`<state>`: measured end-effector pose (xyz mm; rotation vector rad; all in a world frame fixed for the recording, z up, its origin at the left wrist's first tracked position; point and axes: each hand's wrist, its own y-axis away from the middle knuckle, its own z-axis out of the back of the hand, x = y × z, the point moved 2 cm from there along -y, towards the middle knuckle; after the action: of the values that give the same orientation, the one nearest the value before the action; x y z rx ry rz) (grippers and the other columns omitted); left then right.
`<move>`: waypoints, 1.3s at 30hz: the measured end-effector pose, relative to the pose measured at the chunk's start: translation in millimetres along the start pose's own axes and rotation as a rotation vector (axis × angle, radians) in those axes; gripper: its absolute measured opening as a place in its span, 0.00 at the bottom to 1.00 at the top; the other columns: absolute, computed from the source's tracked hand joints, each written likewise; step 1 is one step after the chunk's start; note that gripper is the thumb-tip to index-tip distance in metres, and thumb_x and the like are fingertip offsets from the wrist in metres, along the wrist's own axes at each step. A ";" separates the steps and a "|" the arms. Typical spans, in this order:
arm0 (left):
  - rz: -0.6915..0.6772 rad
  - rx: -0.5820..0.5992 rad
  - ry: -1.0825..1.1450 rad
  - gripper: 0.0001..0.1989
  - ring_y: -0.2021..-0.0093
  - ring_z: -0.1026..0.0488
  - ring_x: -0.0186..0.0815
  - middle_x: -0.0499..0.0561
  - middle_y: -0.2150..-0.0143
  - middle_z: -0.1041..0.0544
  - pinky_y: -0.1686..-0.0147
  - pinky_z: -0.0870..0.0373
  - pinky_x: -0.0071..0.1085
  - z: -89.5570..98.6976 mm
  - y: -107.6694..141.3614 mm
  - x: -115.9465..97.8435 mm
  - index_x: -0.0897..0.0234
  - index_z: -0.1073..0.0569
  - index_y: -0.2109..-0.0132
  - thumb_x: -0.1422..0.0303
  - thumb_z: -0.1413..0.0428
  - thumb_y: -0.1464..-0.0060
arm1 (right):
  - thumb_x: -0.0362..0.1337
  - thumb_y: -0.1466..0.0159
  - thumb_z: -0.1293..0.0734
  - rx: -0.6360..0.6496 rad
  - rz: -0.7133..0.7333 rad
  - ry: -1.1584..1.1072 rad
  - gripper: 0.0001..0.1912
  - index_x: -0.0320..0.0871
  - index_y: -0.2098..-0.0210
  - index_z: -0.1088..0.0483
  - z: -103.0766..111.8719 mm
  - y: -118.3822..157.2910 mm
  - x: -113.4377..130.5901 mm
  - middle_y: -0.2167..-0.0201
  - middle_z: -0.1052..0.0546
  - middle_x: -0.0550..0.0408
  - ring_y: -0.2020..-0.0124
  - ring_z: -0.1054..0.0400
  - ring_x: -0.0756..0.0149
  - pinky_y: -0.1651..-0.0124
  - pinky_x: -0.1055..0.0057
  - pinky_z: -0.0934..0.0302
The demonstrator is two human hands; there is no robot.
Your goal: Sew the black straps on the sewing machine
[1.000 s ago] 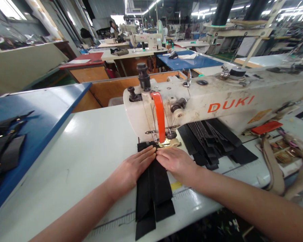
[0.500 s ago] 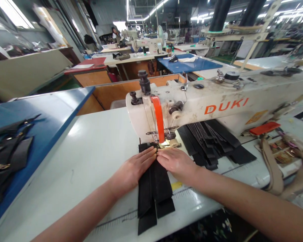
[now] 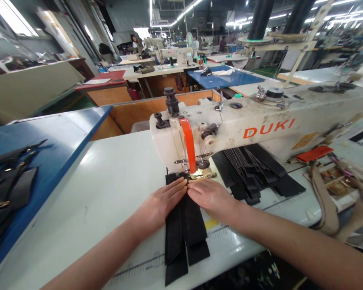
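Black fabric strips (image 3: 194,221) lie under the needle area of a white sewing machine (image 3: 230,121) and hang down toward the table's front edge. My left hand (image 3: 166,199) presses on the strips from the left, its fingers together and pointing at the presser foot (image 3: 196,174). From the right, my right hand (image 3: 210,195) rests on the same strips with its fingers curled together. The fingertips of both hands meet just in front of the foot. An orange guard (image 3: 188,145) stands over the needle, which is hard to make out.
A pile of black strips (image 3: 251,171) lies under the machine arm. On the left, a blue table (image 3: 63,129) holds black straps with metal fittings (image 3: 15,181). At right are a tray of small parts (image 3: 335,181) and beige straps (image 3: 320,197). Other machines stand behind.
The whole view has shifted very slightly. My hands and the strips keep nearly the same place at the presser foot.
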<state>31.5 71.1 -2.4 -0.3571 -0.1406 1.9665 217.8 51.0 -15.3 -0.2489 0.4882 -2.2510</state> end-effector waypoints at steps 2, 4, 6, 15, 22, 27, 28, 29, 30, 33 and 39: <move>0.010 0.030 -0.041 0.23 0.33 0.44 0.41 0.64 0.37 0.34 0.39 0.38 0.41 -0.9 -0.2 0.5 0.69 0.41 0.36 0.75 0.57 0.37 | 0.25 0.35 0.38 0.016 -0.001 0.004 0.06 0.37 0.64 0.28 0.0 0.1 0.3 0.59 0.24 0.45 0.57 0.30 0.60 0.48 0.64 0.36; 0.025 0.057 -0.083 0.25 0.33 0.44 0.42 0.64 0.37 0.35 0.39 0.38 0.42 -0.1 1.0 -3.6 0.71 0.41 0.36 0.77 0.56 0.40 | 0.25 0.35 0.37 0.031 0.000 0.011 0.06 0.37 0.63 0.28 0.9 1.0 1.9 0.59 0.24 0.45 0.56 0.29 0.60 0.48 0.64 0.36; 0.039 0.076 -0.127 0.27 0.34 0.44 0.45 0.65 0.36 0.36 0.39 0.39 0.45 1.8 5.3 -14.7 0.73 0.41 0.36 0.79 0.55 0.44 | 0.25 0.35 0.37 0.043 -0.002 0.024 0.06 0.35 0.60 0.28 2.8 3.4 5.3 0.57 0.24 0.43 0.54 0.29 0.58 0.47 0.63 0.36; -0.123 0.160 -0.198 0.23 0.35 0.41 0.46 0.61 0.35 0.36 0.39 0.40 0.43 -6.1 47.6 -90.9 0.68 0.38 0.36 0.77 0.56 0.38 | 0.25 0.34 0.39 0.087 -0.041 0.024 0.15 0.30 0.48 0.31 19.7 24.6 27.7 0.46 0.28 0.39 0.44 0.35 0.57 0.43 0.63 0.40; -0.122 0.069 -0.119 0.23 0.35 0.41 0.43 0.57 0.36 0.35 0.39 0.39 0.42 -4.8 50.6 -90.3 0.64 0.36 0.37 0.77 0.57 0.37 | 0.26 0.33 0.43 -0.135 -0.109 -0.320 0.14 0.35 0.53 0.29 46.3 76.3 59.6 0.59 0.24 0.45 0.58 0.33 0.59 0.53 0.62 0.35; -0.110 0.100 -0.090 0.27 0.35 0.40 0.42 0.56 0.37 0.33 0.39 0.38 0.41 -3.8 47.9 -91.1 0.65 0.36 0.38 0.82 0.56 0.44 | 0.30 0.32 0.42 -0.104 -0.074 -0.348 0.10 0.36 0.57 0.29 47.5 96.6 82.4 0.68 0.27 0.49 0.64 0.36 0.61 0.59 0.65 0.35; -0.102 0.120 -0.090 0.28 0.35 0.41 0.42 0.56 0.37 0.33 0.39 0.38 0.41 -3.4 47.5 -91.0 0.65 0.35 0.39 0.83 0.56 0.45 | 0.30 0.31 0.42 -0.129 -0.056 -0.320 0.11 0.35 0.57 0.29 45.0 96.7 83.6 0.69 0.27 0.49 0.65 0.36 0.61 0.60 0.65 0.35; -0.098 0.130 -0.087 0.29 0.35 0.41 0.42 0.55 0.37 0.33 0.39 0.38 0.41 -3.1 47.4 -90.9 0.64 0.36 0.38 0.83 0.56 0.47 | 0.30 0.31 0.43 -0.162 -0.035 -0.289 0.11 0.35 0.58 0.29 42.2 96.1 83.9 0.70 0.27 0.49 0.66 0.36 0.61 0.61 0.65 0.35; -0.097 0.129 -0.079 0.30 0.35 0.42 0.42 0.54 0.37 0.33 0.39 0.39 0.41 -2.7 47.5 -90.6 0.64 0.36 0.38 0.84 0.56 0.48 | 0.29 0.30 0.43 -0.192 -0.011 -0.260 0.12 0.35 0.58 0.29 39.3 95.4 83.7 0.71 0.27 0.49 0.67 0.37 0.61 0.62 0.65 0.36; -0.115 0.108 -0.061 0.31 0.34 0.44 0.41 0.54 0.36 0.34 0.38 0.40 0.41 -2.5 48.6 -89.8 0.64 0.36 0.38 0.83 0.57 0.48 | 0.28 0.30 0.45 -0.229 0.042 -0.201 0.13 0.34 0.60 0.28 33.0 93.8 82.4 0.73 0.28 0.50 0.68 0.36 0.61 0.63 0.66 0.36; -0.109 0.097 -0.055 0.30 0.34 0.43 0.41 0.55 0.37 0.33 0.38 0.39 0.41 1.4 45.2 -93.4 0.64 0.35 0.39 0.84 0.57 0.48 | 0.27 0.29 0.47 -0.226 0.047 -0.181 0.16 0.34 0.61 0.28 36.3 94.8 81.7 0.74 0.29 0.50 0.67 0.37 0.61 0.62 0.65 0.36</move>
<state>26.5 -32.3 4.4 -0.2281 -0.0978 1.8684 240.0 -77.3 -20.8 -0.5458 0.6439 -2.1033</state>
